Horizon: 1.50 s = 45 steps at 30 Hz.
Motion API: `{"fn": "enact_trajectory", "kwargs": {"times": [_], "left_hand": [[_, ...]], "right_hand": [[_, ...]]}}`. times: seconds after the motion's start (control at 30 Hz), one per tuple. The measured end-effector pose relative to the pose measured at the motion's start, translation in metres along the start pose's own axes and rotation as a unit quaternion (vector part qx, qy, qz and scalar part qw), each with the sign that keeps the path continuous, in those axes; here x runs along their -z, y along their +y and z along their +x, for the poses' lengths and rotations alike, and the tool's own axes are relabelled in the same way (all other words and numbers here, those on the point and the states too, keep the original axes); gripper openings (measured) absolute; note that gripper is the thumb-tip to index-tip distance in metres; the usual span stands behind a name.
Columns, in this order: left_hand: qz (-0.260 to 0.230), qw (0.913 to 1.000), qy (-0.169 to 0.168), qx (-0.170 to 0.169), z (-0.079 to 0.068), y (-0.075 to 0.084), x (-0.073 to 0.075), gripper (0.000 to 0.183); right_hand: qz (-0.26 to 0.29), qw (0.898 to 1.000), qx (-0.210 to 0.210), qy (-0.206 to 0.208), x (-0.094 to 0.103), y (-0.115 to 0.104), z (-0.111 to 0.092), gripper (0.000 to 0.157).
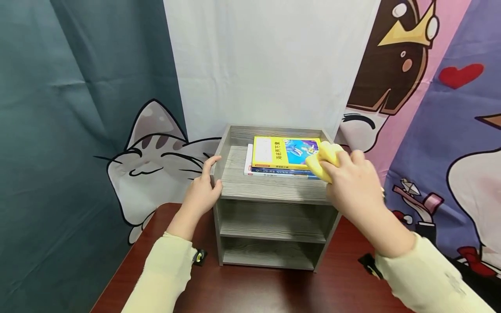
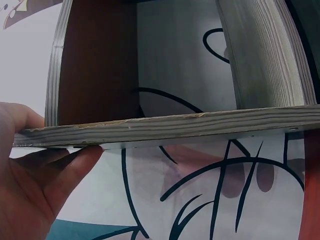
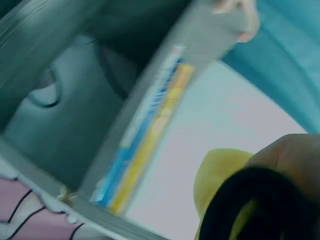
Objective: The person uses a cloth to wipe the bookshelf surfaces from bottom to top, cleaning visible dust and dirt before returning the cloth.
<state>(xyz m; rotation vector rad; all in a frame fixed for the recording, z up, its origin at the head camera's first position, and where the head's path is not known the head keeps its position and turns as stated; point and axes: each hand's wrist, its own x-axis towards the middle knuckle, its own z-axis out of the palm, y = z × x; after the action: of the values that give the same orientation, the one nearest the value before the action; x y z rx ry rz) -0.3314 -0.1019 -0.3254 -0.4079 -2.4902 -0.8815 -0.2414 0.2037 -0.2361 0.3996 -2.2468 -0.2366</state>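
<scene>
A small grey wood-grain shelf unit [image 1: 274, 191] stands on the table. On its top lies a short stack of books, with a yellow book [image 1: 263, 153] uppermost over a blue and a white one. My left hand [image 1: 201, 191] grips the upper left side panel [image 2: 150, 127], thumb on one face and fingers on the other. In my right hand [image 1: 354, 180] is a bunched yellow cloth [image 1: 324, 160], held at the right edge of the stack. Whether the cloth touches the books cannot be told. The right wrist view is blurred; it shows the cloth [image 3: 220, 172] beside the book spines [image 3: 150, 130].
Below the top are two open shelf compartments, the lower one with a bottom board [image 1: 270, 257]. The dark red tabletop [image 1: 250, 289] spreads around the unit. A printed cartoon curtain [image 1: 266, 65] hangs close behind and at both sides.
</scene>
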Motion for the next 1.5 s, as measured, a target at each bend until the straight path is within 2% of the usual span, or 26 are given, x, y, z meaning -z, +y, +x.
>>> {"fn": "enact_trajectory", "kwargs": {"times": [0.13, 0.27, 0.7, 1.13, 1.23, 1.4, 1.5], "left_hand": [[-0.003, 1.0, -0.002, 0.004, -0.001, -0.002, -0.001, 0.062], [-0.001, 1.0, -0.006, 0.005, -0.001, -0.002, -0.002, 0.062], [-0.004, 1.0, -0.001, -0.007, 0.0, 0.004, 0.0, 0.061], [-0.004, 0.9999, -0.011, -0.003, 0.0, 0.004, 0.003, 0.061], [-0.002, 0.9999, -0.015, -0.001, 0.0, 0.003, 0.003, 0.062], [-0.003, 0.9999, -0.011, -0.001, 0.001, 0.002, 0.003, 0.062], [-0.001, 0.9999, -0.011, 0.001, 0.001, 0.001, 0.004, 0.062]], "right_hand": [[-0.046, 0.997, 0.015, -0.058, -0.026, 0.0, 0.008, 0.022], [-0.076, 0.994, 0.015, -0.082, -0.037, 0.0, 0.004, 0.013], [-0.138, 0.981, -0.003, -0.139, -0.042, -0.003, -0.008, 0.017], [-0.183, 0.964, 0.035, -0.188, -0.045, -0.011, -0.011, 0.021], [-0.169, 0.966, 0.033, -0.191, -0.047, -0.013, -0.015, 0.02], [-0.125, 0.978, 0.02, -0.166, -0.052, -0.015, -0.02, 0.017], [-0.101, 0.981, 0.009, -0.162, -0.054, -0.014, -0.021, 0.015]]}}
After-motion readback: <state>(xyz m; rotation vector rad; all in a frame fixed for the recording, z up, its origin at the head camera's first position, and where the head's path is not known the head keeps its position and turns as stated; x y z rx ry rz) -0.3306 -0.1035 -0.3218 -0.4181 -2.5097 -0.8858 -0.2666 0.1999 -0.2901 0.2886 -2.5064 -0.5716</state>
